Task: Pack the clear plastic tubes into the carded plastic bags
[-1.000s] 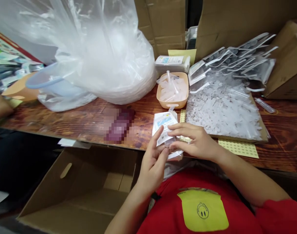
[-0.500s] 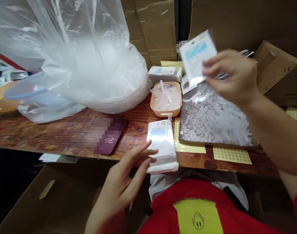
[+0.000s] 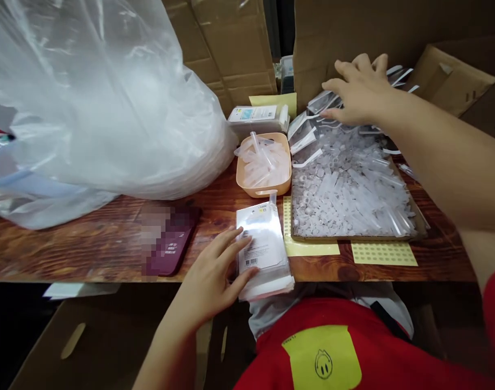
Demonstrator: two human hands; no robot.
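Note:
My left hand [image 3: 215, 271] has its fingers spread, their tips on the left side of a stack of clear packets with white printed cards [image 3: 266, 246] at the table's front edge. My right hand [image 3: 359, 89] is raised with fingers apart and nothing in it, over the back of a shallow tray [image 3: 353, 237] heaped with small clear plastic tubes [image 3: 353, 187]. Packets with white strips [image 3: 304, 135] lie at the tray's back left. An orange basket [image 3: 253, 190] of translucent tubes [image 3: 266, 162] stands behind the stack.
A big clear plastic bag [image 3: 142, 119] fills the left side. A dark red phone-like object [image 3: 172, 252] lies near the front edge. Yellow sticker sheets [image 3: 383, 253] stick out beneath the tray. A boxed stack of cards [image 3: 255, 116] is behind the basket; cardboard [image 3: 239, 49] stands at the back.
My right hand has let go of the printed packet it held and opened its fingers, further back above the tray. My left hand remains beside the stack. The view has shifted slightly.

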